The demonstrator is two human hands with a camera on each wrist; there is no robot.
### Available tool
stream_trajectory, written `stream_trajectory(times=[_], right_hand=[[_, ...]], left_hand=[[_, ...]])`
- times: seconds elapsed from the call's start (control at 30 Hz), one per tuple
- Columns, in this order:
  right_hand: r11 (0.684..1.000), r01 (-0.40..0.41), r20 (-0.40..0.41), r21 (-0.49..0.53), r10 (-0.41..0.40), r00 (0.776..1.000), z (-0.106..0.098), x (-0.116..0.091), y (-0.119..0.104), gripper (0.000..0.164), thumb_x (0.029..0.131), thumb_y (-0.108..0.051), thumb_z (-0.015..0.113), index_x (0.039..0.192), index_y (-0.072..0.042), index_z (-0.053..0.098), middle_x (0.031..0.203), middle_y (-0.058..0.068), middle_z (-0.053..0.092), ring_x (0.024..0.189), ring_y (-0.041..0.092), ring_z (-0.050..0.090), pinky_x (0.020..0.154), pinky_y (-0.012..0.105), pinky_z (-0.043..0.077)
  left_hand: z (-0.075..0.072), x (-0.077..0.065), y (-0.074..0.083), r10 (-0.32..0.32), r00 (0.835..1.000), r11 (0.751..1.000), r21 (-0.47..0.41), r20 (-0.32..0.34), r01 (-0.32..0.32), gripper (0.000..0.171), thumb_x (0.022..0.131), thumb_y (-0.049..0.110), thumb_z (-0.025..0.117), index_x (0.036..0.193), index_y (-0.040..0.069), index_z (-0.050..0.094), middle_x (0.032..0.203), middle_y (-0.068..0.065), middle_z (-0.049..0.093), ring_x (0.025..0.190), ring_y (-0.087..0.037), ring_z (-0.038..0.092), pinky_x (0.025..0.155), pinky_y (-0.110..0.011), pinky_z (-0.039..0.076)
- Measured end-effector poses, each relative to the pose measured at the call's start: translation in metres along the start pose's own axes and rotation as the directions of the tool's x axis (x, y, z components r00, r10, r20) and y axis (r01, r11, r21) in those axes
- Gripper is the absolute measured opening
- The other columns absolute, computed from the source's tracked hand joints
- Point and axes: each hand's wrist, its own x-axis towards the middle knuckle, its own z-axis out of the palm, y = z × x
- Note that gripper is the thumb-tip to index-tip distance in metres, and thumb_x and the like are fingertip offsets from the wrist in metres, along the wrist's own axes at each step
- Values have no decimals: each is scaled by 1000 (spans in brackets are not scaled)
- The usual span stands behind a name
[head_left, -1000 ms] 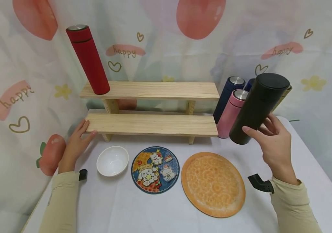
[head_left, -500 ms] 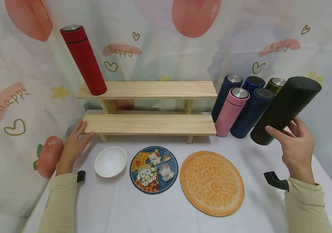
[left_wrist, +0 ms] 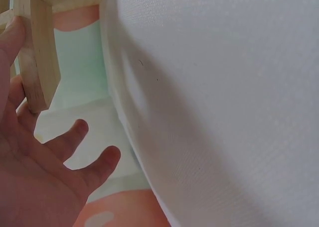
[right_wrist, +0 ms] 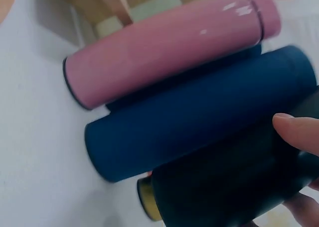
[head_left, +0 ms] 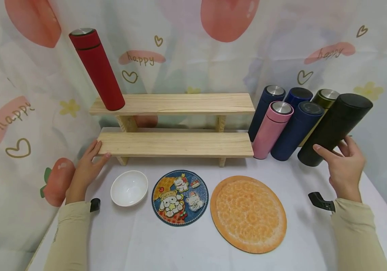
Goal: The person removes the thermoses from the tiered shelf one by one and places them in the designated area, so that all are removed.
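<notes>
My right hand (head_left: 346, 167) grips a black thermos bottle (head_left: 335, 130) between thumb and fingers. The bottle leans right, beside a navy bottle (head_left: 296, 131); whether its base touches the table I cannot tell. In the right wrist view the thumb (right_wrist: 299, 132) lies along the black bottle's side. A pink bottle (head_left: 272, 130) stands left of the navy one. My left hand (head_left: 86, 169) holds the left end of the lower board of a two-tier wooden shelf (head_left: 176, 144), thumb at its front edge; two fingers extend free in the left wrist view. A red bottle (head_left: 100, 71) stands on the upper board.
Behind the front bottles stand another navy bottle (head_left: 264, 113), a blue one (head_left: 298, 96) and an olive-gold one (head_left: 323, 99). Before the shelf lie a white bowl (head_left: 129, 188), a cartoon-printed round mat (head_left: 179, 197) and an orange-brown round mat (head_left: 248, 214). A printed curtain (head_left: 179, 22) backs the table.
My right hand has carried the black bottle rightward, uncovering the navy bottle, then slightly lower and closer to the row. My left hand keeps its place on the shelf.
</notes>
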Motion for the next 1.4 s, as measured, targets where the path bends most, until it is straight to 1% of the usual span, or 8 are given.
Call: stream_trajectory(times=[0.1, 0.23, 0.43, 0.67, 0.87, 1.07, 1.3, 1.4], right_hand=[[999, -19, -5, -28, 19, 1000, -1, 9, 8, 89, 87, -9, 91, 161, -34, 50, 164, -3, 49, 134, 13, 55, 125, 39, 28], [998, -34, 10, -60, 35, 999, -3, 19, 19, 90, 90, -13, 90, 164, -37, 45, 168, -6, 43, 153, 15, 40, 127, 47, 18], [997, -34, 21, -75, 35, 999, 0, 30, 32, 91, 92, -9, 86, 166, -36, 41, 169, -6, 40, 155, 16, 37, 127, 44, 19], [998, -29, 3, -54, 30, 1000, 3, 39, 42, 87, 92, -1, 84, 163, -35, 47, 167, -5, 45, 149, 14, 44, 127, 40, 23], [997, -17, 0, -71, 17, 1000, 5, 42, 46, 85, 92, -5, 85, 162, -35, 48, 165, -4, 47, 145, 15, 48, 126, 39, 26], [997, -23, 21, -77, 25, 999, 6, 44, 49, 87, 94, -7, 84, 165, -34, 42, 168, -3, 43, 140, 17, 51, 126, 40, 26], [992, -13, 71, -122, 21, 997, 6, 46, 52, 88, 98, -11, 80, 169, -33, 33, 172, -2, 36, 148, 19, 45, 127, 42, 24], [991, -19, 58, -132, 27, 998, 5, 42, 50, 92, 98, -12, 80, 171, -31, 26, 175, -2, 29, 155, 21, 37, 127, 41, 23]], left_hand=[[0, -1, 2, 2, 1000, 1000, 1, 1, -2, 78, 110, 41, 64, 169, 6, 26, 177, -17, 16, 159, -49, 16, 122, -71, 18], [0, -1, 4, 7, 1000, 1000, 7, 1, -7, 78, 110, 40, 63, 169, 5, 27, 178, -17, 15, 159, -49, 16, 122, -71, 18], [0, -1, 5, 0, 1000, 1000, 8, 3, 0, 78, 110, 41, 63, 169, 5, 26, 177, -17, 15, 160, -48, 15, 123, -71, 17], [1, 0, 5, 6, 1000, 1000, 11, 1, -6, 79, 110, 42, 63, 169, 5, 26, 177, -19, 16, 159, -49, 15, 122, -71, 18], [-1, -1, 5, -9, 1000, 1000, 6, 10, 9, 80, 110, 43, 63, 170, 7, 24, 178, -16, 14, 160, -48, 13, 122, -72, 17], [-2, -2, 6, -4, 1000, 1000, 12, 5, 4, 80, 110, 43, 63, 169, 5, 25, 177, -18, 15, 160, -49, 14, 123, -71, 17], [-1, -2, 5, -15, 1000, 1000, 16, 4, 15, 80, 110, 44, 62, 170, 7, 24, 178, -16, 14, 160, -48, 14, 123, -71, 18], [0, -2, 5, -19, 1000, 1000, 15, 8, 19, 81, 110, 45, 62, 170, 7, 24, 178, -17, 14, 160, -48, 14, 123, -71, 17]])
